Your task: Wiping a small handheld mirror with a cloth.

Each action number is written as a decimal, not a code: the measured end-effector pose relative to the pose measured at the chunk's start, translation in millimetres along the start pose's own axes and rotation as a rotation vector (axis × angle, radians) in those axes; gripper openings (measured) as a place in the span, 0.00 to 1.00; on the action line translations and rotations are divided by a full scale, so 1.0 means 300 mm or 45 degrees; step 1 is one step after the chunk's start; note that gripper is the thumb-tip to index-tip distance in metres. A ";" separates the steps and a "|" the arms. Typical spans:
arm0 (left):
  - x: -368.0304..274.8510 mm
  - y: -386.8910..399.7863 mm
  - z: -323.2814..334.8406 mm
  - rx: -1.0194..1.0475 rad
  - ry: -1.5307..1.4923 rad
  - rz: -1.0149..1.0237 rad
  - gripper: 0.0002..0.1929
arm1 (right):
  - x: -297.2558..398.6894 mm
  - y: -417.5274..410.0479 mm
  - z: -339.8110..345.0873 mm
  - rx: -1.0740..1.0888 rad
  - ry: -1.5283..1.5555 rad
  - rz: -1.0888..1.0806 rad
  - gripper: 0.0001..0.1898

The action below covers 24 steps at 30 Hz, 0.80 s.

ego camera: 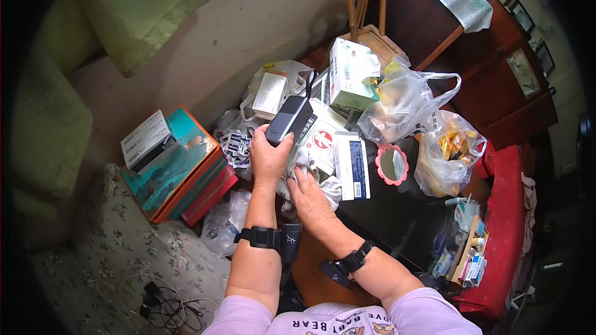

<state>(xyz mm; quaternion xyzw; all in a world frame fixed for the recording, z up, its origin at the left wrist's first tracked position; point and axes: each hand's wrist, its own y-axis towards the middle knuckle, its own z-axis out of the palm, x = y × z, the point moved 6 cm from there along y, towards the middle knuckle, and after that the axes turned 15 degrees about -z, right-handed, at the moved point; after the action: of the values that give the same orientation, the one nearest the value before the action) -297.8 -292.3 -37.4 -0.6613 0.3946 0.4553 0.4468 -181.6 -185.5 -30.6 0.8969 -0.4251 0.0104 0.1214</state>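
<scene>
My left hand (271, 154) grips the lower end of a dark power bank (289, 118), thumb and fingers on either side of it. A black strap (310, 83) loops from its far end. My right hand (313, 197) lies on a crumpled grey-white cloth (331, 189), fingers stretched over it; whether they pinch the fabric is hidden. Just beyond the cloth is a white box with a red round emblem (322, 139). A white and blue carton (352, 166) stands right of that. Small printed packets (236, 149) sit in plastic left of my left hand.
A pink-rimmed mirror (391, 164) lies on the dark tabletop (391, 214). Around it are a tissue box (352, 74), a plastic bag (401, 102) and a bag of yellow-wrapped items (449, 153). Stacked boxes (181, 167) rest on the floral sofa (109, 242), near tangled cables (170, 307).
</scene>
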 end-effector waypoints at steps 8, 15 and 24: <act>0.008 0.000 0.021 -0.070 0.223 0.109 0.31 | -0.002 -0.329 -0.292 0.296 0.959 0.267 0.25; 0.013 -0.007 0.029 -0.076 0.309 0.144 0.32 | -0.252 -0.596 -0.441 0.134 0.327 0.698 0.25; 0.020 -0.008 0.053 -0.100 0.408 0.220 0.32 | -0.257 -0.345 -0.234 0.389 0.188 0.533 0.25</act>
<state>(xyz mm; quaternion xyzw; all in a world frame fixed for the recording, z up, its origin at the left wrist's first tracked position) -297.9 -277.2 -45.6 -0.7059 0.4981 0.3959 0.3113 -145.7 -47.9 6.4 0.7941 -0.5849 0.1647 0.0107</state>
